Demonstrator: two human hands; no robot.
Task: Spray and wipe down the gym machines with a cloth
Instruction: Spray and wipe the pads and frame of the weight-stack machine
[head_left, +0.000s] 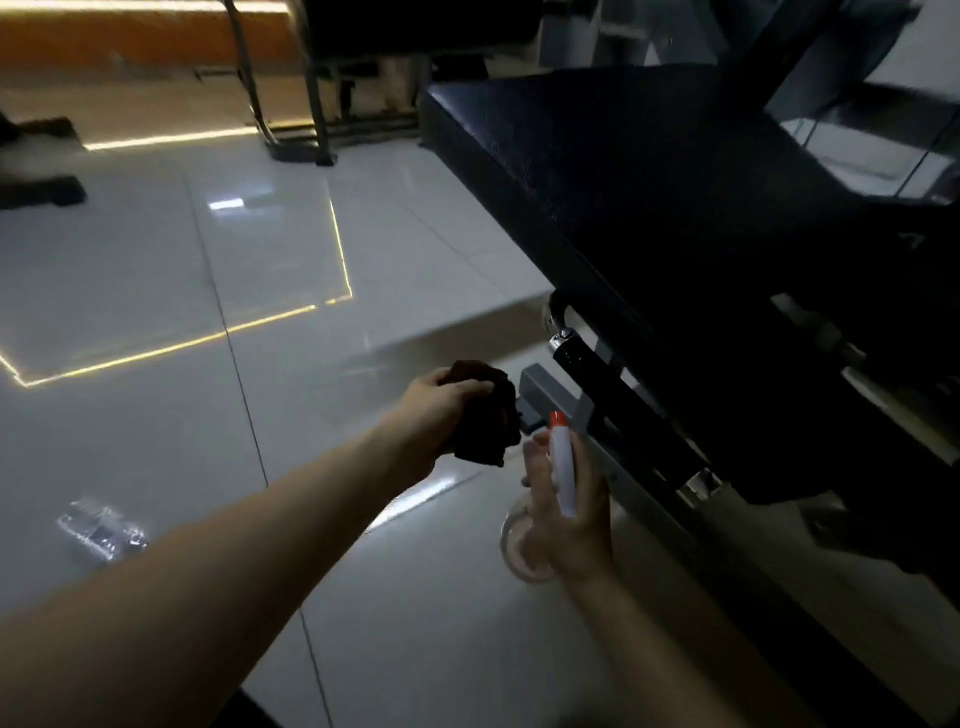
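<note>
My left hand (434, 410) grips a bunched dark cloth (485, 415), held just left of the grey metal frame (558, 397) of a gym bench. My right hand (563, 512) holds a clear spray bottle (522, 540) by its white head with an orange nozzle (558, 420), pointing up toward the frame. The bench's black padded seat (623, 171) stretches from the upper middle to the right. A black bar with a chrome end (566, 344) runs under the pad.
Glossy pale floor tiles (208, 291) fill the left, crossed by bright light-strip reflections. A crumpled clear plastic wrapper (101, 525) lies on the floor at lower left. Other machine legs (291, 135) stand at the back, and a dark base (36, 171) sits at far left.
</note>
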